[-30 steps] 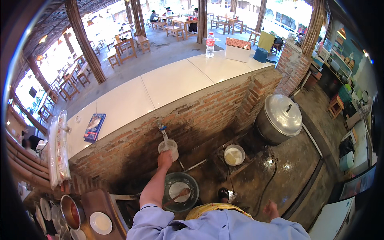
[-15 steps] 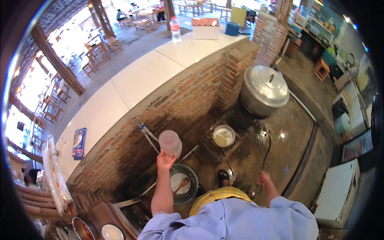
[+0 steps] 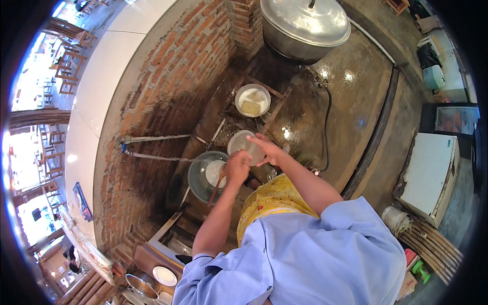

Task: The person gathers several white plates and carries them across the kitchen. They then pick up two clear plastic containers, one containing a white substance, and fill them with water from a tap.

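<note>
A translucent round plastic tub (image 3: 239, 144) is between my hands, low in front of my yellow patterned garment (image 3: 277, 198). My left hand (image 3: 238, 166) is closed at its near left edge. My right hand (image 3: 269, 151) lies against its right side with fingers stretched and thumb apart. Left of them, a grey basin (image 3: 195, 178) of water holds a white bowl-like thing (image 3: 213, 173). A wooden spoon (image 3: 218, 185) leans there, partly behind my left hand. Farther off stands a bowl (image 3: 252, 96) with whitish liquid and a yellowish block, perhaps a sponge.
A big lidded metal pot (image 3: 305, 30) stands at the far side. A brick wall (image 3: 152, 96) with a white counter top (image 3: 84, 132) runs along the left. A black hose (image 3: 329, 127) lies on the wet floor. A white chest (image 3: 429, 175) is at right; plates (image 3: 164, 275) sit lower left.
My left hand has brought the tub down from beside the wall to in front of me. My right hand has come in from the right to it. The view has tilted downward.
</note>
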Demonstrator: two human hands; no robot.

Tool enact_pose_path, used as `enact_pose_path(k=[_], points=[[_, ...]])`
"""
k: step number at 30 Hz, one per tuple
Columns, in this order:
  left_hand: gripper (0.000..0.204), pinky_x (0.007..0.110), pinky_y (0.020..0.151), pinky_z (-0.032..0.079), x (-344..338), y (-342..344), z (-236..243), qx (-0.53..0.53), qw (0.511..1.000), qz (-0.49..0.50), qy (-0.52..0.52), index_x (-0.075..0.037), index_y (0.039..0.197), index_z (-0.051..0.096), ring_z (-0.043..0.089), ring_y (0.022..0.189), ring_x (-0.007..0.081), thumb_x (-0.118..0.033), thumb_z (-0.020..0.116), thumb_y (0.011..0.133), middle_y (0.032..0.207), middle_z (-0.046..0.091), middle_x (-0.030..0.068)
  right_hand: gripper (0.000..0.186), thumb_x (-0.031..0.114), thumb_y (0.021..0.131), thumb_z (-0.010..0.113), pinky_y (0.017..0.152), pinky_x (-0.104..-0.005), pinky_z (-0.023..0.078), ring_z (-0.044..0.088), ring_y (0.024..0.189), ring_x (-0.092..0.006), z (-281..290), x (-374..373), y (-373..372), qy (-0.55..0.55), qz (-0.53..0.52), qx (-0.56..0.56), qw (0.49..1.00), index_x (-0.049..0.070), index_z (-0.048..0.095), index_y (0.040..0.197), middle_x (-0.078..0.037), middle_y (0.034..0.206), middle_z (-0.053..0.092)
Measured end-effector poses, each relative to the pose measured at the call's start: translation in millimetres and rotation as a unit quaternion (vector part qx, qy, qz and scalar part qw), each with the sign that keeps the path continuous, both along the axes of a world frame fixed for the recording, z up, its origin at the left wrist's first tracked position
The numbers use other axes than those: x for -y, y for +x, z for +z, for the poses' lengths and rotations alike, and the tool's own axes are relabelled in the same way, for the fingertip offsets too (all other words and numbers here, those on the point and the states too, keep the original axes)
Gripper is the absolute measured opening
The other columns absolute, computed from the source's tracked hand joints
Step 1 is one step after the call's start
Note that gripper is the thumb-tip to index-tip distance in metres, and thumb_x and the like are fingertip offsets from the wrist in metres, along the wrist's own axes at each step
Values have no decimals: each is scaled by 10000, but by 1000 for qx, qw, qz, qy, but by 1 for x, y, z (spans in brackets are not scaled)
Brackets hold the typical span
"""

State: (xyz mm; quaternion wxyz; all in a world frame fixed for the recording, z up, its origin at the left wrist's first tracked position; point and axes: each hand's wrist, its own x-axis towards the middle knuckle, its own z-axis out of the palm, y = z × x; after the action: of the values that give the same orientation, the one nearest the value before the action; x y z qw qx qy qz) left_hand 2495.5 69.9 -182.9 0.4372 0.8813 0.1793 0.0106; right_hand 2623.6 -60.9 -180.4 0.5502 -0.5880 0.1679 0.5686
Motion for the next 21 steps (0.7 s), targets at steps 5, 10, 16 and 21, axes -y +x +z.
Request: enact_pose_path(k=[5,10,16,21], points=[[161,454,896,498,44,58,-15,20,995,-93,-22,-63,982,685,629,1006,367,-166,671,859,1066,679,157,565,316,845,641,694,-435,558,584,1087,-289,-75,66,15,-72,-111,-68,989,235,394,1347,-113,1312,497],[196,458,941,471,5,175,-103,32,998,-26,47,-53,1049,649,600,1082,383,-86,626,857,1073,658,178,583,302,849,634,710,-460,545,548,1112,-318,-132,173,31,-140,-205,-22,968,231,359,1359,-110,1318,479],[473,436,1068,436,-44,270,-250,-273,917,-167,240,-188,1304,625,535,1266,359,-4,549,875,1434,501,147,650,275,854,650,738,-449,526,547,1138,-301,-141,252,39,-230,-221,9,948,244,328,1417,-104,1366,461],[589,446,1007,490,-32,276,-277,-345,906,-136,205,-198,1460,440,540,1269,374,5,522,913,1502,407,220,643,266,861,651,767,-424,515,555,1123,-272,-131,258,46,-166,-235,0,958,222,332,1418,-89,1353,475]])
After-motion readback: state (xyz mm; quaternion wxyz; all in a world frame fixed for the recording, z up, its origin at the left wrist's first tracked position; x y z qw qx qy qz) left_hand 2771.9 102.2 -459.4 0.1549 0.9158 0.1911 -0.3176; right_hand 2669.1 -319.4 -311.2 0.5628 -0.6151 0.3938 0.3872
